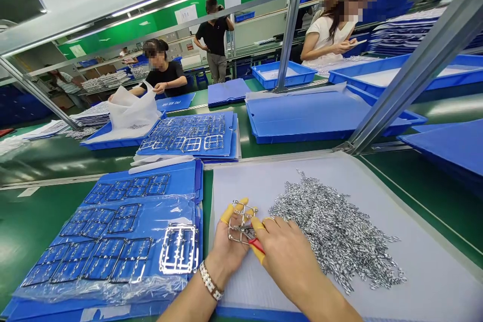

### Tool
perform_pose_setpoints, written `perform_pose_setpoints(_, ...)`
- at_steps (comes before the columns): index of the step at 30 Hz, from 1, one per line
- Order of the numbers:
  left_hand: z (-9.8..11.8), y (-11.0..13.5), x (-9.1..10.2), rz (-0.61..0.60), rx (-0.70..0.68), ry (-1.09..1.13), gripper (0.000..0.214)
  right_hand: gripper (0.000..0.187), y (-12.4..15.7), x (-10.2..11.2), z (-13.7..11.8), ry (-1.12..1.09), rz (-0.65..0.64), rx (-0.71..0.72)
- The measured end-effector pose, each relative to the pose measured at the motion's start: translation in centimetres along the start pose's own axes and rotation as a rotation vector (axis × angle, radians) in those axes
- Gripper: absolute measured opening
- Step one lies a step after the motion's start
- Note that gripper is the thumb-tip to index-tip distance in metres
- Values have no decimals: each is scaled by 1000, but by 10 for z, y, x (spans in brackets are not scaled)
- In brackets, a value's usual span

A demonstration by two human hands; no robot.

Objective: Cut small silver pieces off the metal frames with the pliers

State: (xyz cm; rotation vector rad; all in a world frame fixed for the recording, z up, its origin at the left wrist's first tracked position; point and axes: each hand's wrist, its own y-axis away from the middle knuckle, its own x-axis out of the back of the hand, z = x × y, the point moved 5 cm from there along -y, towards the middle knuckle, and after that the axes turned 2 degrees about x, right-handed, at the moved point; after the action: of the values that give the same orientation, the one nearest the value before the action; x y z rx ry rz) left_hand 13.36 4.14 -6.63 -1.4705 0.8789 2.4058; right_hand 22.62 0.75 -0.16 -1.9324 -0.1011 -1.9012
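Note:
My left hand (pixel 225 241), with yellow covers on its fingertips, holds up a small shiny metal frame (pixel 236 235) with small parts attached inside. In my right hand (pixel 287 249) is a pair of cutting pliers (pixel 257 245) with red handles, its jaws against the frame's inner parts. I cannot tell whether the jaws are closed. To the right, a heap of small silvery metal pieces (pixel 332 226) lies on a white sheet (pixel 241 183). On the left, several similar metal frames (pixel 132 259) lie in rows on plastic film over blue sheets, with a brighter stack of frames (pixel 178 249) beside them.
Behind stand a blue board with more frames (pixel 222 131), a blue tray with a white bag (pixel 132 110) and a covered blue tray (pixel 302 113). A metal post (pixel 407 60) slants at the right. Several people work or stand beyond the bench.

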Motion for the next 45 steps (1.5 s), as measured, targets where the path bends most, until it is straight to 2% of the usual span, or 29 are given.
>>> perform_pose_setpoints(6, -5, -2, 1, -29, 47, -2, 44, 31, -6, 5, 16, -15, 27, -89)
perform_pose_setpoints(9, -7, -1, 1, -19, 53, 10, 38, 28, -12, 2, 16, -8, 6, -103)
perform_pose_setpoints(15, -6, 0, 1, -5, 27, -22, 32, 14, -16, 0, 11, -26, -16, -93)
perform_pose_setpoints(20, -5, 0, 2, -1, 2, -32, 32, 12, -17, 4, 12, -27, -12, -80)
perform_pose_setpoints(27, -8, -1, 4, -36, 44, -17, 33, 13, -17, 4, 12, -18, -12, -71)
perform_pose_setpoints(30, -8, -2, 5, -15, 36, -24, 31, 14, -17, 4, 11, -10, -16, -63)
perform_pose_setpoints(39, -8, -3, 9, -4, 32, -127, 34, 20, -22, 13, 9, -8, -95, -70)
perform_pose_setpoints(45, -4, -1, 7, -18, 13, -179, 32, 11, -20, 14, 9, 2, -87, -40)
